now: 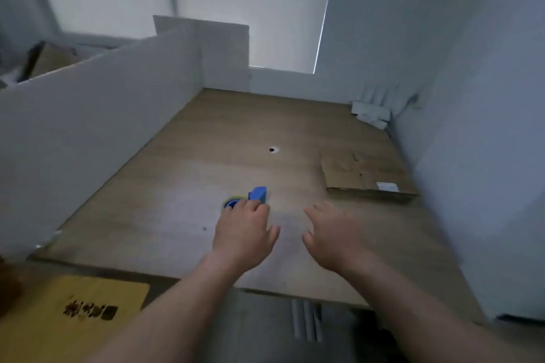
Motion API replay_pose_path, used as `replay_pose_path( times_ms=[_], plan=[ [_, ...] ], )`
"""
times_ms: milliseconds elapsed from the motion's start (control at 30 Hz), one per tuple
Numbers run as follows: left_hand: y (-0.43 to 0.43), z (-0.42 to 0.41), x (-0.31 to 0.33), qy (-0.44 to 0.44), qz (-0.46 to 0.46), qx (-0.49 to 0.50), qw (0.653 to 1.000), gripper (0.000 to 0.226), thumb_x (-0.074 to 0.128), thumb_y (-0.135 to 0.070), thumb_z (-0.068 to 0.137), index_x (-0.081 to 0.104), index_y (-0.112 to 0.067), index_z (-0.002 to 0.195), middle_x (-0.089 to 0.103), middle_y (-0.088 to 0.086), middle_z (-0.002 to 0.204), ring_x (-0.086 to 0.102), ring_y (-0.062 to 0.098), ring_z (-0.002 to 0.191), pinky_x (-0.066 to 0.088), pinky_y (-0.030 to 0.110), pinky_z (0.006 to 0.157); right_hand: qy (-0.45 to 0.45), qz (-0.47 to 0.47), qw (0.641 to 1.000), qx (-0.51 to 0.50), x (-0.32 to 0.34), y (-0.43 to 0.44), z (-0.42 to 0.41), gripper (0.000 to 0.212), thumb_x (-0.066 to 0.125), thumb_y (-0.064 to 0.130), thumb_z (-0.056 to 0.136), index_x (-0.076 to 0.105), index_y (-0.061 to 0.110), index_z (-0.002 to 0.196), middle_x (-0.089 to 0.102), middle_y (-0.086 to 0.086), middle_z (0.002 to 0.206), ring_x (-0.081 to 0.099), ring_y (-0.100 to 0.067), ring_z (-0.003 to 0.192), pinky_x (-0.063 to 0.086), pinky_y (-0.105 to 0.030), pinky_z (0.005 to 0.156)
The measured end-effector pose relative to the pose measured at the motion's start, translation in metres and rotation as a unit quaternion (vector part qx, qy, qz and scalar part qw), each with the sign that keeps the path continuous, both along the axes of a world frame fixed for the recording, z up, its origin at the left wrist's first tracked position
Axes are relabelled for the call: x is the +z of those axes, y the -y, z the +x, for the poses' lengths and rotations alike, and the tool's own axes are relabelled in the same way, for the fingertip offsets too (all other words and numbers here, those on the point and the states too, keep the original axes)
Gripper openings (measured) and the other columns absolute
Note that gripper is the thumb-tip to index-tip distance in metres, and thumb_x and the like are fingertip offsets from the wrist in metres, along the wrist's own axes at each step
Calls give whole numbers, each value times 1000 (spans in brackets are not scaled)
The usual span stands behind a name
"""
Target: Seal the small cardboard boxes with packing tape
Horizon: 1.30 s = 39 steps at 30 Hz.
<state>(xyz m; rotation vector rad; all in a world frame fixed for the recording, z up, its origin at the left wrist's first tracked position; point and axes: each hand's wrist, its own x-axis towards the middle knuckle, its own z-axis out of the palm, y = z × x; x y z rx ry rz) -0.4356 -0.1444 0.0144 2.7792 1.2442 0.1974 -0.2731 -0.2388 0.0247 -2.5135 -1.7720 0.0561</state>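
A blue tape dispenser lies on the wooden desk, near its middle. My left hand covers the dispenser's near end, with the fingers curled over it; the roll is mostly hidden beneath them. To the right, my right hand hovers over the desk with spread, relaxed fingers and holds nothing. A flattened brown cardboard box with a white label lies on the desk's right side, beyond my right hand. The frame is blurred.
White partition walls enclose the desk on the left, at the back, and on the right. A white paper bundle sits in the far right corner. A yellow carton with dark print stands below the desk's near left edge. A small hole marks the desktop.
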Motion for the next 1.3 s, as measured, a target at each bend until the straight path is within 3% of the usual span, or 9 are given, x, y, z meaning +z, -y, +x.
replay_pose_path(
  times_ms=[200, 467, 667, 833, 933, 1067, 1300],
  plan=[
    [-39, 86, 0, 4, -18, -104, 994, 52, 38, -54, 97, 57, -19, 130, 56, 0, 136, 48, 24, 128, 40, 38, 100, -23, -8, 994, -105, 5, -6, 65, 44, 50, 35, 95, 53, 20, 137, 52, -4, 142, 44, -23, 133, 39, -40, 106],
    [-78, 204, -21, 0, -21, -168, 986, 49, 44, -51, 97, 53, -21, 135, 54, -1, 138, 47, 22, 128, 42, 37, 101, -54, -21, 982, -178, -25, -28, 182, 52, 46, 37, 97, 45, 20, 146, 41, -4, 154, 33, -20, 144, 34, -38, 112],
    [-118, 310, -69, -36, -65, -128, 989, 53, 50, -55, 93, 53, -19, 132, 51, 1, 139, 46, 23, 127, 46, 37, 97, -114, -48, 972, -199, -85, -68, 306, 53, 51, 35, 94, 44, 23, 144, 40, -5, 153, 38, -24, 139, 39, -41, 105],
    [-145, 385, -108, -69, -132, -77, 986, 74, 63, -58, 86, 40, -20, 144, 34, 2, 154, 30, 26, 140, 45, 42, 105, -126, -118, 957, -235, -127, -88, 396, 75, 59, 38, 89, 25, 27, 155, 16, -13, 163, 18, -32, 149, 33, -47, 113],
    [-161, 418, -136, -94, -169, -55, 980, 90, 72, -60, 78, 27, -26, 149, 13, 2, 162, 13, 33, 147, 45, 52, 106, -134, -176, 939, -264, -146, -102, 441, 92, 67, 39, 86, 8, 31, 157, -7, -16, 165, 2, -41, 151, 21, -54, 119],
    [-171, 441, -168, -135, -212, -37, 967, 102, 78, -55, 76, 14, -32, 152, -12, 1, 164, -6, 44, 149, 41, 60, 107, -159, -213, 915, -303, -167, -110, 479, 110, 73, 40, 81, -7, 34, 157, -21, -19, 163, -8, -46, 150, 10, -55, 123],
    [-174, 451, -184, -142, -232, -18, 962, 101, 77, -49, 79, 12, -29, 154, -11, 5, 165, -6, 47, 147, 41, 52, 109, -175, -198, 909, -322, -184, -107, 494, 122, 78, 52, 70, -8, 38, 156, -20, -17, 163, -4, -42, 151, 11, -51, 122]
  ],
)
